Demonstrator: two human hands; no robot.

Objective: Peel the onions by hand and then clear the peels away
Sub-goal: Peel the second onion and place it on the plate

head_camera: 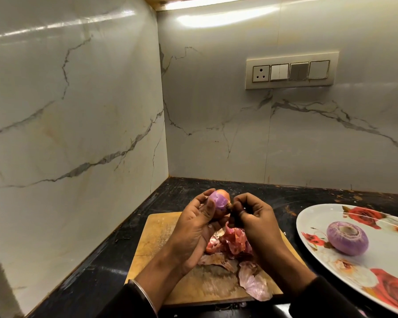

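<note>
My left hand (pixel 194 228) grips a partly peeled onion (pixel 220 201) above the wooden cutting board (pixel 155 235); its purple flesh shows on one side, orange skin on the other. My right hand (pixel 254 218) pinches a strip of dark skin at the onion's lower end. A heap of red and papery onion peels (pixel 232 246) lies on the board under both hands, and one pale peel (pixel 254 284) reaches the board's front edge. A peeled purple onion (pixel 347 238) sits on the flowered plate (pixel 388 255) at the right.
The board lies on a black counter (pixel 97 267) in a corner between two marble walls. A socket and switch panel (pixel 291 71) is on the back wall. The plate overhangs the frame's right edge.
</note>
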